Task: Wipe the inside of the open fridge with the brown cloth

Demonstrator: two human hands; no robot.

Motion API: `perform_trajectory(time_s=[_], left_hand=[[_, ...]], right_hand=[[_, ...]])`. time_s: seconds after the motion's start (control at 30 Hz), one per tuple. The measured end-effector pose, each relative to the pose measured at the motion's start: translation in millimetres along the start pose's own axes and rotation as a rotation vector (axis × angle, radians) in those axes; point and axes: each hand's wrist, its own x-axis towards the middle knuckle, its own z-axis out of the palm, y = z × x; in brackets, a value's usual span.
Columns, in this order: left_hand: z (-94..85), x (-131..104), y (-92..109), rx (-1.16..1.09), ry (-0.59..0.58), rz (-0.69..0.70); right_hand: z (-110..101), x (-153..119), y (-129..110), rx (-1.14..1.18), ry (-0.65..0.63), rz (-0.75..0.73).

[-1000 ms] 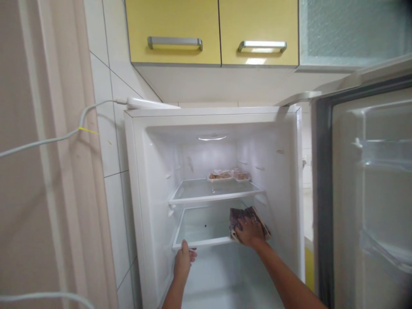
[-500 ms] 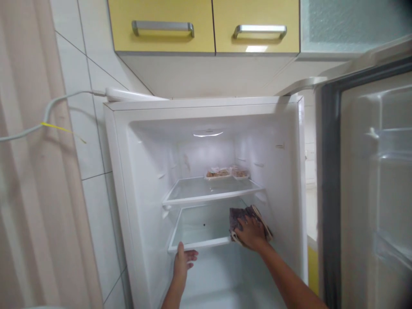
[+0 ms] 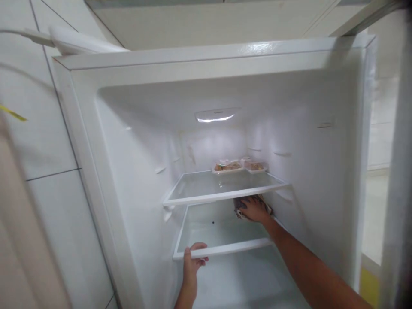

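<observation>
My right hand (image 3: 255, 209) reaches deep over the lower glass shelf (image 3: 225, 248), its fingers spread and pressed on a dark patterned cloth (image 3: 238, 205) near the shelf's right rear part. The upper shelf's edge passes just above the cloth. At the front left corner of the lower shelf, my left hand (image 3: 194, 259) grips the white front edge, some fingers above it and some below. A small dark spot (image 3: 213, 222) shows at the middle of the lower shelf.
The upper glass shelf (image 3: 225, 195) holds two packed food trays (image 3: 228, 166) at the back. White fridge walls (image 3: 322, 171) stand on both sides, with a lamp (image 3: 215, 115) in the ceiling. The open door (image 3: 397, 171) is at the far right.
My right hand has pushed the cloth backward along the lower shelf. My left hand has closed on the shelf's front edge. The view has moved closer to the fridge.
</observation>
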Motion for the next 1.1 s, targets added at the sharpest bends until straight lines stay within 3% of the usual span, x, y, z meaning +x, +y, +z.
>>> perform_trajectory(time_s=[0.1, 0.2, 0.37, 0.73, 0.9, 1.1], left_hand=[[-5.2, 8.0, -8.7, 0.011, -0.027, 0.035], [-6.8, 19.0, -14.9, 0.045, -0.012, -0.027], [-5.2, 14.5, -14.2, 0.004, -0.016, 0.007], [1.1, 1.4, 25.3, 0.097, 0.021, -0.242], [6.9, -13.4, 37.6, 0.119, 0.06, -0.298], [3.2, -23.2, 53.0, 0.226, 0.089, -0.302]], right_hand=[[7.6, 24.5, -2.9, 0.006, 0.012, 0.008], [12.7, 38.7, -5.3, 0.01, 0.029, 0.036], [11.1, 32.2, -6.8, 0.023, 0.047, 0.024], [-14.7, -53.1, 2.7, 0.125, 0.058, -0.137], [-27.8, -110.1, 0.4, 0.158, 0.122, -0.109], [-58.1, -166.0, -15.6, 0.154, 0.159, -0.208]])
